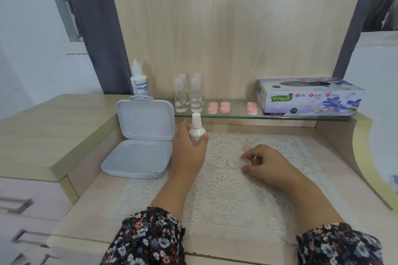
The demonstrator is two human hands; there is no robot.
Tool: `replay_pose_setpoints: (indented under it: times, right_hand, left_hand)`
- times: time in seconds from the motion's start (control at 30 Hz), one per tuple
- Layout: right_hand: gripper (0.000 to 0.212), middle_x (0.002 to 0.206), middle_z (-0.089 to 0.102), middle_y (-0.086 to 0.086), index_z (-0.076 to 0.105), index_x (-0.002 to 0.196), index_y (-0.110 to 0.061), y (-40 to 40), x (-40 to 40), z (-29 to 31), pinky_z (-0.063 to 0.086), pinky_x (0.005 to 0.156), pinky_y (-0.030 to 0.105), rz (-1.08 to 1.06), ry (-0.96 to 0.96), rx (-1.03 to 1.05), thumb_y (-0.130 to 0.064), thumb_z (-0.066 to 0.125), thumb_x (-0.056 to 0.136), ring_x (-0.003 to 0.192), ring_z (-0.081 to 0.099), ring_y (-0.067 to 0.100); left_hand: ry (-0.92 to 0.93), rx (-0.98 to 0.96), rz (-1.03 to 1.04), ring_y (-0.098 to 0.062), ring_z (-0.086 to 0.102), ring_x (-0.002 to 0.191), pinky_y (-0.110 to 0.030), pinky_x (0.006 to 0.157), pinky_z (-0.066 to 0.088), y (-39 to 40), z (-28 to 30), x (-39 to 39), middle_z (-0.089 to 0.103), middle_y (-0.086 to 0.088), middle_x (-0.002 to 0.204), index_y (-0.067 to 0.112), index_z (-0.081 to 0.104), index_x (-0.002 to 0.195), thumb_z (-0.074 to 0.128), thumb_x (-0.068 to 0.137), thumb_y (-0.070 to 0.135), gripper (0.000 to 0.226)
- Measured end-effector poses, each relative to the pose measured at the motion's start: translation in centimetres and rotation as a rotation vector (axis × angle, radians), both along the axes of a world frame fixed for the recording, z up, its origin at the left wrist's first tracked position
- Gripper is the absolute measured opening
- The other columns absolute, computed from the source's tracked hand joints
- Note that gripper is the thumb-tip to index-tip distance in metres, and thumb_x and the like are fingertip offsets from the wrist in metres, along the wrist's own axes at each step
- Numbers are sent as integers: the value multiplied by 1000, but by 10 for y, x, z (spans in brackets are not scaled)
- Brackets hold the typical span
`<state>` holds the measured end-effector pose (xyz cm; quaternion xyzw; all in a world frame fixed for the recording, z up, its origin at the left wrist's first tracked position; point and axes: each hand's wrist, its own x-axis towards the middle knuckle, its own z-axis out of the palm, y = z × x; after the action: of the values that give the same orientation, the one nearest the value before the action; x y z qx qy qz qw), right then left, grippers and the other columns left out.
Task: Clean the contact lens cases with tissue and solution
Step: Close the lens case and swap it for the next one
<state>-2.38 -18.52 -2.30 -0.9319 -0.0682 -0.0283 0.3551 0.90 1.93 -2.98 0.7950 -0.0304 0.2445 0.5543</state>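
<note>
left hand gripping upright white bottle, right hand curled, pinching clear lens case on lace mat

The right hand hides most of a pale case; its shape is unclear.

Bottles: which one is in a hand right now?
The small white bottle, gripped upright by the left hand over the lace mat. The Dream Eye bottle and clear bottles stand untouched at the back.

Tissue box right of lens cases on glass shelf
</note>
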Motion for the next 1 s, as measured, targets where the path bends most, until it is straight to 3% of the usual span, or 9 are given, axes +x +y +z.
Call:
replay_pose_setpoints:
  times: [0.1,0.2,0.3,0.43,0.57,0.7,0.8,0.93,1.0]
  right_hand:
    - [21,96,53,-10,68,99,-27,-3,0,1,36,67,12,-10,13,-16,-24,73,79,81,51,0]
    - [20,95,55,-11,68,97,-29,-7,-1,2,36,66,14,-25,37,-9,-22,73,79,81,52,1]
    - [20,92,58,-13,70,95,-26,-11,-1,3,37,62,14,-44,66,-5,-20,74,76,79,54,0]
    - [19,86,64,-9,71,89,-29,-16,-2,3,39,58,16,-73,91,29,-18,76,73,73,58,4]
    - [22,89,68,1,73,89,-25,-19,0,4,46,62,19,-100,114,76,-17,80,70,75,62,11]
    - [21,89,69,5,73,88,-23,-19,-1,4,49,64,21,-100,131,116,-14,79,69,73,62,13]
    - [21,86,68,3,73,86,-24,-20,-2,4,47,62,20,-98,133,133,-15,79,69,71,61,12]
    - [22,82,65,0,73,87,-24,-20,-3,5,48,61,19,-97,143,147,-13,78,69,68,60,10]
    - [22,89,68,3,74,86,-24,-21,-4,5,49,62,19,-104,145,157,-12,78,68,70,61,10]
  left_hand:
    - [-113,120,126,-14,48,114,-27,91,37,-2,0,-4,53,-1,127,13,40,138,58,93,30,51]
    - [-454,260,277,-21,48,105,-25,90,38,-5,1,-9,57,-11,113,2,51,123,52,92,21,36]
    - [-643,387,127,-22,51,93,-29,85,44,-14,-6,-8,59,-13,99,1,55,112,51,87,-4,26]
    - [-274,519,-287,-19,52,113,-32,101,43,-26,-12,-10,58,-9,120,9,57,125,40,80,-18,56]
    - [103,649,-440,-13,40,132,-32,112,33,-35,-11,-5,42,2,144,29,41,142,33,86,-14,70]
    - [176,769,-459,-19,36,134,-35,112,32,-43,-7,10,41,-2,146,27,36,147,35,88,-14,72]
    - [145,852,-450,-21,39,117,-32,101,36,-49,-3,18,45,-3,121,33,41,144,36,86,-14,74]
    - [193,739,-403,-28,47,101,-33,84,40,-62,-3,20,38,2,99,31,59,112,56,95,25,18]
    - [177,810,-396,-27,47,106,-36,90,41,-62,-2,20,40,1,104,33,59,103,57,94,21,14]
